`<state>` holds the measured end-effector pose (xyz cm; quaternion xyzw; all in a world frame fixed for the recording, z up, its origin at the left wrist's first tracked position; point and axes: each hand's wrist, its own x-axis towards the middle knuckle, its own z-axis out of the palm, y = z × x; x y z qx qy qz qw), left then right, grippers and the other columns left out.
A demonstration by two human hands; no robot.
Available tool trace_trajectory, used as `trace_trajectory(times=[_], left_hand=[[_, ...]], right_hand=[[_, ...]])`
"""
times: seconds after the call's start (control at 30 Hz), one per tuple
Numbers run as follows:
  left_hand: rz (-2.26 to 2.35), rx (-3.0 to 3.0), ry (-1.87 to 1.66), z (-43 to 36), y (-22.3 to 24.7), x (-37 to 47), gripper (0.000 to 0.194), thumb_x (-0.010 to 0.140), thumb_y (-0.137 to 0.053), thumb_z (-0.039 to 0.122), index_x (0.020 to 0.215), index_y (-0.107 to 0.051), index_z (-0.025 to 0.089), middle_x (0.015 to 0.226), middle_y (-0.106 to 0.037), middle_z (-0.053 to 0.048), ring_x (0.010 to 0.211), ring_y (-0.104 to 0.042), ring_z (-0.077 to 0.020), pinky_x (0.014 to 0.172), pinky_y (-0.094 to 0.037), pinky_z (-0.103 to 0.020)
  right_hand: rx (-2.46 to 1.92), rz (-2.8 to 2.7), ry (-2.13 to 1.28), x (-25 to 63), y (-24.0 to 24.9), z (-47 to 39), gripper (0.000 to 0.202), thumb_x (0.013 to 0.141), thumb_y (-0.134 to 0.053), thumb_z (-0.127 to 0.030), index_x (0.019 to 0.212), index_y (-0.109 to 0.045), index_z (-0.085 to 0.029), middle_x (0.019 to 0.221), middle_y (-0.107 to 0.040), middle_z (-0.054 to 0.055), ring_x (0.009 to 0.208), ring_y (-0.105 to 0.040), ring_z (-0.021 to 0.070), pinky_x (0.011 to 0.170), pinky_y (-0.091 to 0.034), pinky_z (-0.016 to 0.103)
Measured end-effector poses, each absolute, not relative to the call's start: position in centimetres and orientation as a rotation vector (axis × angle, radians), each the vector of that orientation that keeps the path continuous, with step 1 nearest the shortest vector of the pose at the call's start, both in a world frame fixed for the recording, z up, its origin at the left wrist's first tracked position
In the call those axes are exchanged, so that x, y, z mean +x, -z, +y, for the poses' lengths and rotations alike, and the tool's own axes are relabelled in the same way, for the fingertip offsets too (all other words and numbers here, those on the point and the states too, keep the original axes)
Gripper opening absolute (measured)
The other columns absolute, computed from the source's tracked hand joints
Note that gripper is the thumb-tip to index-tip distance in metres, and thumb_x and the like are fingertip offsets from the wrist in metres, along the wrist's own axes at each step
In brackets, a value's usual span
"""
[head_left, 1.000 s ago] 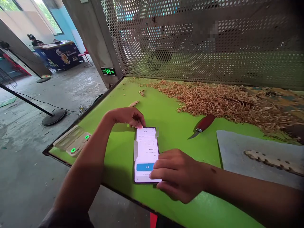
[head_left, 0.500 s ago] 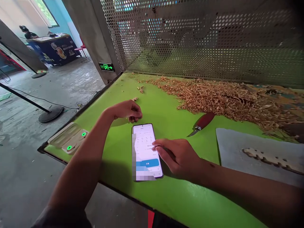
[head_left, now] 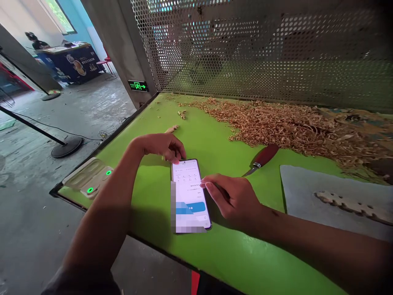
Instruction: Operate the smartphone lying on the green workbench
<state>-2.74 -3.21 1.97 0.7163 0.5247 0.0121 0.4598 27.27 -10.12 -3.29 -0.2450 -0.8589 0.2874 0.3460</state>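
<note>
A: Glass and a bright screen, nearest us: one phone (head_left: 190, 194) lies flat at the front of the green counter (head_left: 233, 258). The right hand (head_left: 233, 198) hovers at its right edge, fingers (head_left: 210, 185) loosely together, tips on the screen.

B: And the left hand (head_left: 162, 146)?

A: Curled at the top edge, fingers bent, touching the upper corner, gripping nothing.

B: How would it handle?

A: I'd judge it light, stiff, slick and breakable; take it by the long edges.

B: Further back?

A: One red-handled knife (head_left: 260, 159), one grey mat (head_left: 325, 200) carrying one notched wooden strip (head_left: 353, 205), then one heap of wood shavings (head_left: 291, 125) against the perforated panel (head_left: 260, 49).
</note>
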Motion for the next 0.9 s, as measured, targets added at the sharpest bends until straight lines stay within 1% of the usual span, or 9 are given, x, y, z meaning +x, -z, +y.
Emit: trace_trajectory(times=[0.07,0.17,0.3,0.5,0.73,0.9], left_hand=[[1.258,1.784,0.014,-3.27,-2.31,-2.71,0.037,0.07,-0.084,0.033,0.105,-0.079,0.02,0.093,-0.08,-0.004,0.084,-0.07,-0.0181,0.076,-0.05,-0.024],[1.257,1.804,0.027,-3.23,-2.36,-2.68,0.037,0.069,-0.085,0.032,0.102,-0.079,0.019,0.094,-0.079,-0.004,0.085,-0.069,-0.0184,0.077,-0.049,-0.025],[1.254,1.782,0.008,-3.23,-2.17,-2.74,0.033,0.073,-0.082,0.034,0.103,-0.079,0.021,0.097,-0.079,-0.004,0.087,-0.069,-0.0185,0.078,-0.048,-0.025],[1.267,1.743,-0.042,-3.45,-2.46,-2.4,0.028,0.073,-0.082,0.033,0.098,-0.081,0.022,0.092,-0.079,-0.003,0.081,-0.068,-0.0168,0.075,-0.047,-0.024],[1.295,1.706,-0.055,-3.38,-2.29,-2.23,0.025,0.075,-0.081,0.035,0.096,-0.082,0.021,0.084,-0.078,-0.004,0.07,-0.065,-0.0153,0.067,-0.046,-0.024],[1.309,1.723,-0.065,-3.34,-2.22,-2.2,0.025,0.076,-0.081,0.039,0.093,-0.082,0.021,0.083,-0.078,-0.004,0.067,-0.065,-0.0152,0.063,-0.046,-0.024]], right_hand=[[-0.615,-2.219,-0.739,27.23,3.26,-10.12,0.027,0.106,-0.048,-0.029,0.099,-0.072,-0.017,0.08,-0.074,0.001,0.06,-0.06,0.0096,0.058,-0.039,0.023],[-0.6,-2.217,-0.74,27.21,3.21,-10.15,0.026,0.105,-0.049,-0.028,0.099,-0.071,-0.017,0.079,-0.074,0.001,0.059,-0.059,0.0093,0.057,-0.038,0.023],[-0.595,-2.22,-0.748,27.22,3.17,-10.18,0.027,0.106,-0.048,-0.028,0.1,-0.071,-0.017,0.083,-0.075,0.002,0.064,-0.063,0.0107,0.06,-0.041,0.023],[-0.596,-2.21,-0.748,27.24,3.24,-10.15,0.026,0.105,-0.048,-0.028,0.101,-0.072,-0.018,0.087,-0.077,0.002,0.069,-0.067,0.0118,0.063,-0.044,0.024],[-0.615,-2.22,-0.744,27.27,3.22,-10.15,0.028,0.106,-0.047,-0.029,0.101,-0.072,-0.018,0.086,-0.077,0.003,0.066,-0.065,0.0117,0.061,-0.043,0.024],[-0.628,-2.216,-0.76,27.24,3.12,-10.14,0.028,0.106,-0.047,-0.03,0.101,-0.072,-0.018,0.083,-0.076,0.003,0.064,-0.063,0.0113,0.059,-0.041,0.023]])
